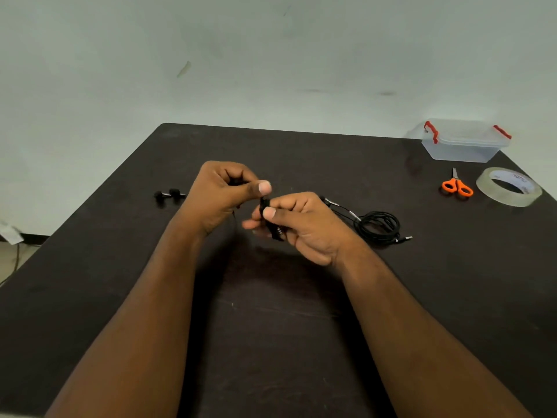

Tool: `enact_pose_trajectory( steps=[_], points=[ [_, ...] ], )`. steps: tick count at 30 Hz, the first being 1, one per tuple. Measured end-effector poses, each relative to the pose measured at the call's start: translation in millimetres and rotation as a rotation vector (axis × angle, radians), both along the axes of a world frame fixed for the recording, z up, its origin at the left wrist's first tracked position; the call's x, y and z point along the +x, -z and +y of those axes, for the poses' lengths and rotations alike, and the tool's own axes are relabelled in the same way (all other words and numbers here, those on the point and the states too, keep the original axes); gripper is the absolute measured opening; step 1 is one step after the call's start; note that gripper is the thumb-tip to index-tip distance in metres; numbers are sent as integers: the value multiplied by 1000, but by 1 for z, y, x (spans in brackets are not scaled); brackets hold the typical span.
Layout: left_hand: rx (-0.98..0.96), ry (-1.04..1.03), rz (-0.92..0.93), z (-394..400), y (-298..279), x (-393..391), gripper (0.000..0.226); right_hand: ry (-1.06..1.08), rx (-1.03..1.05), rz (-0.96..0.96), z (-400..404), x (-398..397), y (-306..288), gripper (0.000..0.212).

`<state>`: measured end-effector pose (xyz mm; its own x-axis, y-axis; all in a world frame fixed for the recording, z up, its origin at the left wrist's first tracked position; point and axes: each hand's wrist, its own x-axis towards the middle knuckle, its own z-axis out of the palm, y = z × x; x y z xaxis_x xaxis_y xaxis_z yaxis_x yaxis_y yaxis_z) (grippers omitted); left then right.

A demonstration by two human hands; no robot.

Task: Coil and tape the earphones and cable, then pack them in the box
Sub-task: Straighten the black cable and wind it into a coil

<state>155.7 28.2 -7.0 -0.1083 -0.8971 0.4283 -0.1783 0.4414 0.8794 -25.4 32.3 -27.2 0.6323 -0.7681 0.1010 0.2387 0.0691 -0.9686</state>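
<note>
My right hand (301,224) grips a small black coil of earphone wire (272,227) above the middle of the dark table (271,327). My left hand (224,194) pinches the same thin black wire a little to the left, fingers curled. The two black earbuds (168,195) lie on the table left of my left hand. A second black cable (378,226) lies coiled on the table to the right, its plug pointing right. A clear plastic box (464,140) with red clips stands closed at the far right corner.
Orange-handled scissors (456,185) and a roll of clear tape (509,187) lie near the table's right edge, in front of the box. A pale wall stands behind the table.
</note>
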Motion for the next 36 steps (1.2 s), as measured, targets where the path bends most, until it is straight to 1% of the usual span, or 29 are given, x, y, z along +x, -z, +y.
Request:
enact_pose_trajectory(
  steps=[2,4,5,7,9,10,12,14,15,17,19,21,23,25,27,30,33,36],
  points=[
    [12,27,91,-1,0,0,23,-190,124,-202,5,-1,-4,16],
    [62,101,121,-2,4,-4,16,-266,165,-421,8,3,-10,18],
    [105,136,116,-3,7,-8,17,-244,175,-530,8,6,-13,19],
    [214,188,64,-4,12,-18,21,-92,180,-688,5,9,-20,19],
    [326,278,-28,-3,14,-21,26,97,184,-754,-1,3,-23,19],
    [372,318,-77,-4,15,-21,31,182,184,-753,-5,-1,-22,19],
    [433,343,-163,-4,15,-19,36,327,153,-687,-11,-6,-17,17],
    [469,334,-221,-4,14,-18,35,436,51,-566,-17,-8,-11,15],
    [485,323,-241,-3,13,-17,34,493,-46,-468,-18,-9,-8,15],
    [506,290,-270,-3,11,-13,33,593,-313,-175,-18,-10,-2,18],
    [496,225,-309,-3,8,-8,32,589,-567,164,-18,-10,4,14],
    [456,156,-352,-3,6,-1,28,526,-744,422,-17,-8,8,16],
    [407,104,-380,-2,4,8,19,452,-802,559,-16,-8,8,23],
    [357,93,-401,0,1,17,8,394,-831,644,-16,-8,6,34],
    [294,64,-414,1,-1,24,13,361,-816,734,-16,-7,3,38],
    [140,-69,-404,1,-4,26,16,406,-672,766,-16,-8,2,32],
    [-1,-139,-399,1,-7,18,12,348,-367,639,-13,-4,-2,23],
    [-75,-117,-339,2,-7,10,10,206,-90,430,-7,-1,-3,15]
  ],
)
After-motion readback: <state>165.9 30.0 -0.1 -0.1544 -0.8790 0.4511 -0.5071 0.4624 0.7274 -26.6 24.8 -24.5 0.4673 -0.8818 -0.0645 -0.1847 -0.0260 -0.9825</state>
